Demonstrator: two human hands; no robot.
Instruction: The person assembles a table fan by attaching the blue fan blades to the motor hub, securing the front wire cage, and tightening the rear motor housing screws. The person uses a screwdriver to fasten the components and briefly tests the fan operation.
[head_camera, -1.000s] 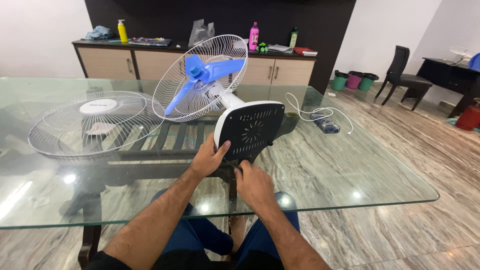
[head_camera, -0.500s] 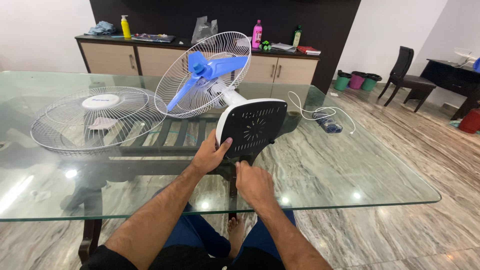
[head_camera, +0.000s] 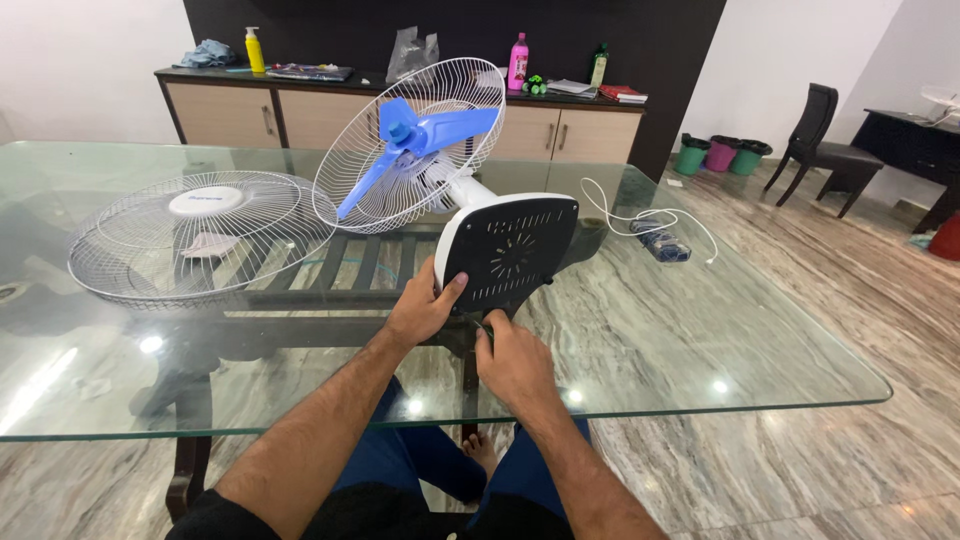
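- While the table fan (head_camera: 470, 200) lies tipped near the front edge of the glass table (head_camera: 700, 340), its long axis runs from the near base to the far cage; the black underside faces the camera.
- White body, blue blades.
- Left hand (head_camera: 422, 308) grips the base's edge.
- Right hand (head_camera: 512, 362) is closed just below the base; whether it holds anything, I cannot tell.
- Loose front grille (head_camera: 200, 235) lies flat toward the left edge.

"What carries everything?"
"A glass surface (head_camera: 650, 340) on a dark frame."
"And lying on it?"
"A white fan grille (head_camera: 200, 235), the tipped fan (head_camera: 450, 170) with blue blades, a white cord (head_camera: 640, 215)."
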